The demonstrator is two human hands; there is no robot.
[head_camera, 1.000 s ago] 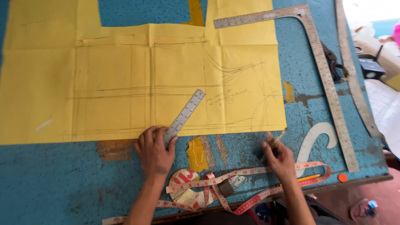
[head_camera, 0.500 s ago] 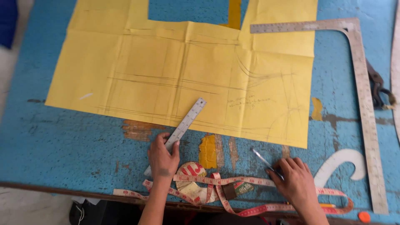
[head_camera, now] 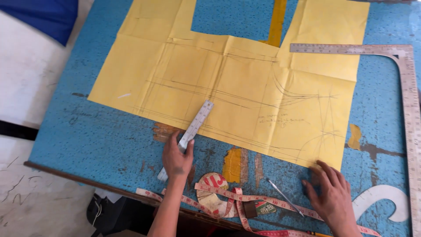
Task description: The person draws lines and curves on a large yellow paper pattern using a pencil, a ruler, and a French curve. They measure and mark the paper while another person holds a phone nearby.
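Note:
A large yellow paper pattern [head_camera: 228, 83] with pencil lines lies flat on the blue table [head_camera: 101, 131]. My left hand [head_camera: 177, 157] grips the lower part of a short steel ruler [head_camera: 197, 123], which lies slanted across the paper's near edge. My right hand [head_camera: 333, 193] rests flat with fingers spread at the paper's near right corner and holds nothing. A thin pen [head_camera: 283, 202] lies on the table just left of that hand.
A red and white tape measure [head_camera: 228, 197] coils along the table's near edge. A big metal L-square [head_camera: 410, 109] lies at the right, with a white curved template [head_camera: 386, 197] below it. A blue cloth [head_camera: 39, 17] is at the top left, beyond the table.
My right hand has let go of the pen and moved right to the paper's corner. My left hand stays on the ruler. The view has shifted left.

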